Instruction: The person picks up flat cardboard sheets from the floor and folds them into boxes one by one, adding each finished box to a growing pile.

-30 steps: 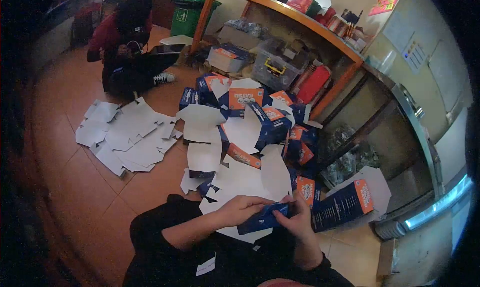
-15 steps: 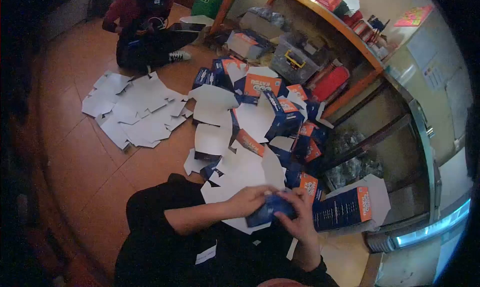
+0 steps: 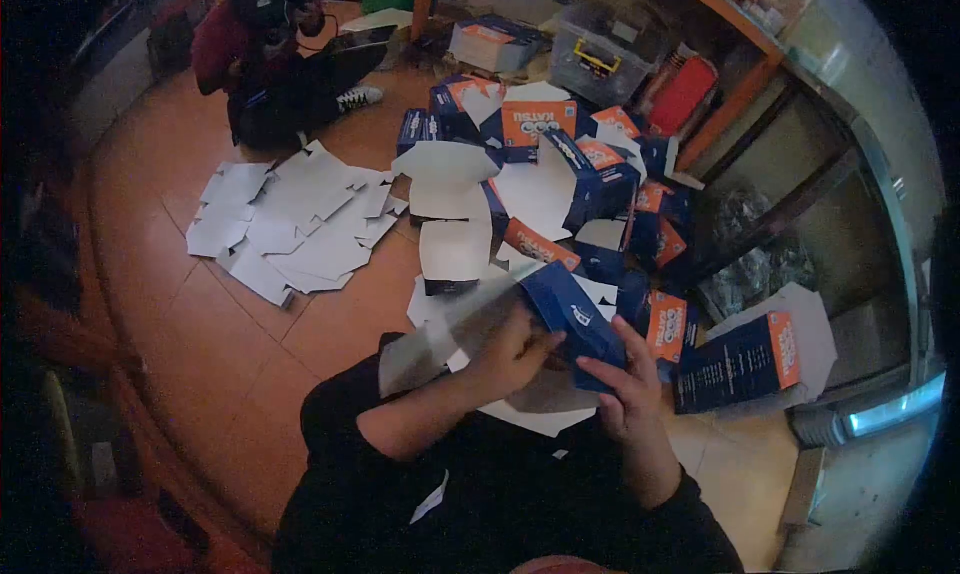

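Note:
A blue box [image 3: 570,309] with a long white flap [image 3: 430,339] is held up over my lap; the flap is smeared by motion. My left hand [image 3: 515,356] has its fingers curled at the box's lower left edge. My right hand [image 3: 630,379] grips the right end of the box, thumb below and fingers on the blue side. Just beyond is a heap of folded blue, orange and white boxes [image 3: 540,124], several with white flaps standing up. A larger blue and orange box [image 3: 735,369] lies right of my right hand.
Flat white card sheets [image 3: 300,219] are piled on the tiled floor at the left. A person [image 3: 270,64] sits beyond them with a laptop. Behind the heap stand a clear plastic bin [image 3: 605,59], a red case [image 3: 683,96] and wooden shelving [image 3: 735,114].
The blue box has been raised and turned, and its white flap now stretches out to the left. Both hands have shifted slightly right and up. The whole view has also shifted.

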Demonstrator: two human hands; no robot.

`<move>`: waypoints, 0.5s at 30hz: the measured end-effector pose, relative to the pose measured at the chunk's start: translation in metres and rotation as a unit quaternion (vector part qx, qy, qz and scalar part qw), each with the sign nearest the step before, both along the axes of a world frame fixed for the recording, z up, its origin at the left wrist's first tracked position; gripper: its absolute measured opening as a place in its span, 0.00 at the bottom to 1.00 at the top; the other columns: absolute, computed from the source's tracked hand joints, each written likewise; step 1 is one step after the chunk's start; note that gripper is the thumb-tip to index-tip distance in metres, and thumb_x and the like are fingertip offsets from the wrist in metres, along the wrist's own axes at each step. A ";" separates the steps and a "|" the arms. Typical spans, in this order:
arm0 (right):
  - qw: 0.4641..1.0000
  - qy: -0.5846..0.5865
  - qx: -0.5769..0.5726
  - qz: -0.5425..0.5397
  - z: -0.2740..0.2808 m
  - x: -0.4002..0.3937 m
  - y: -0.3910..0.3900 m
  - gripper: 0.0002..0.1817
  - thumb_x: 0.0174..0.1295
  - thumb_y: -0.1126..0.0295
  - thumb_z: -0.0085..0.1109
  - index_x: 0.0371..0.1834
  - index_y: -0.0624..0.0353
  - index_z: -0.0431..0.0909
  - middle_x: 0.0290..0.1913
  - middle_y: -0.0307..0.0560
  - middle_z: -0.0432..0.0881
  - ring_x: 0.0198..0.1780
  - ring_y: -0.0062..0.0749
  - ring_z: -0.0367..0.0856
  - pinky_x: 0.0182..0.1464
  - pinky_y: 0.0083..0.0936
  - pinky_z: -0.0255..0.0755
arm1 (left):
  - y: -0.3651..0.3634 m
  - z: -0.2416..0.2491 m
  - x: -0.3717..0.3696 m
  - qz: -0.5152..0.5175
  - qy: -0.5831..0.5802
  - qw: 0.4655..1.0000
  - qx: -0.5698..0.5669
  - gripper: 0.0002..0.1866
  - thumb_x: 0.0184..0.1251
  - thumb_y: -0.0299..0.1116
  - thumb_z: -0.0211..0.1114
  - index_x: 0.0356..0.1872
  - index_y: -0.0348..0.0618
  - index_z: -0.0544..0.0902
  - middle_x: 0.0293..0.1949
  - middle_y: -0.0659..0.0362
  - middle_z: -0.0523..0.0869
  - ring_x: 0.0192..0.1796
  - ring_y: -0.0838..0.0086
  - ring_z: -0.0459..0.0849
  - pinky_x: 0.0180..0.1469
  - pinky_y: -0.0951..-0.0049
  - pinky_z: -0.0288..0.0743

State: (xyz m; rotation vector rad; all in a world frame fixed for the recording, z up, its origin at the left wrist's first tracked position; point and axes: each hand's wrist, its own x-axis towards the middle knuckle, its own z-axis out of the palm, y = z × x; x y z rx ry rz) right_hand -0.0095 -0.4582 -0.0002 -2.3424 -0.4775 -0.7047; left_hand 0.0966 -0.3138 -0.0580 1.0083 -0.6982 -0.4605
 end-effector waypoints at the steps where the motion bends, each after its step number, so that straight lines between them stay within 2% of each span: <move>1: 0.999 0.018 -0.039 -0.009 0.005 -0.001 0.003 0.19 0.49 0.68 0.58 0.47 0.58 0.77 0.62 0.65 0.59 0.61 0.54 0.62 0.60 0.40 0.58 | 0.006 0.018 -0.001 -0.004 0.018 1.000 0.024 0.21 0.64 0.26 0.51 0.56 0.37 0.56 0.46 0.51 0.73 0.48 0.71 0.77 0.44 0.69 0.77; 4: 0.983 0.041 -0.155 -0.090 0.005 0.008 0.014 0.24 0.45 0.71 0.60 0.50 0.56 0.75 0.63 0.66 0.56 0.60 0.55 0.61 0.59 0.41 0.58 | 0.000 -0.002 0.000 0.065 -0.166 0.982 0.069 0.21 0.65 0.23 0.48 0.56 0.35 0.54 0.47 0.50 0.72 0.50 0.71 0.76 0.45 0.72 0.77; 6: 0.976 0.042 -0.174 -0.128 -0.003 0.016 0.018 0.27 0.43 0.73 0.62 0.52 0.55 0.73 0.63 0.66 0.56 0.58 0.54 0.62 0.57 0.41 0.58 | -0.001 -0.006 -0.009 0.003 -0.039 0.994 0.098 0.23 0.65 0.24 0.49 0.59 0.35 0.53 0.50 0.52 0.71 0.53 0.69 0.73 0.52 0.70 0.71; 8: 0.971 0.037 -0.181 -0.153 -0.007 0.018 0.016 0.27 0.43 0.74 0.61 0.52 0.53 0.73 0.64 0.66 0.56 0.57 0.54 0.63 0.57 0.42 0.57 | -0.004 -0.008 -0.015 -0.049 0.050 0.995 0.072 0.22 0.65 0.24 0.48 0.59 0.35 0.55 0.49 0.51 0.73 0.53 0.69 0.73 0.54 0.69 0.69; 10: 0.972 0.027 -0.178 -0.151 -0.007 0.022 0.010 0.24 0.45 0.75 0.59 0.51 0.51 0.75 0.65 0.66 0.54 0.57 0.55 0.63 0.57 0.42 0.57 | -0.007 -0.010 -0.016 -0.078 0.104 0.992 -0.008 0.19 0.65 0.24 0.48 0.56 0.34 0.60 0.46 0.48 0.77 0.50 0.70 0.76 0.50 0.69 0.72; 12: 0.939 -0.073 -0.268 -0.204 -0.006 0.030 -0.012 0.26 0.47 0.71 0.59 0.54 0.52 0.73 0.64 0.65 0.57 0.60 0.54 0.61 0.59 0.42 0.54 | -0.007 0.003 -0.014 -0.141 0.056 0.987 -0.047 0.20 0.66 0.26 0.48 0.58 0.36 0.61 0.47 0.49 0.77 0.50 0.68 0.77 0.51 0.68 0.71; 13: 0.936 -0.113 -0.251 -0.219 0.001 0.034 -0.022 0.25 0.49 0.69 0.59 0.55 0.53 0.72 0.63 0.63 0.58 0.61 0.54 0.60 0.60 0.42 0.53 | -0.002 0.012 -0.011 -0.165 0.034 0.984 -0.064 0.20 0.66 0.27 0.48 0.59 0.37 0.62 0.47 0.49 0.78 0.49 0.68 0.78 0.52 0.68 0.70; 15: 0.927 -0.169 -0.231 -0.241 0.018 0.042 -0.038 0.25 0.53 0.62 0.57 0.56 0.53 0.70 0.63 0.61 0.59 0.61 0.55 0.58 0.60 0.44 0.53 | 0.012 0.033 0.008 -0.203 -0.078 0.976 -0.006 0.22 0.67 0.31 0.49 0.62 0.42 0.61 0.47 0.53 0.79 0.49 0.73 0.77 0.50 0.70 0.70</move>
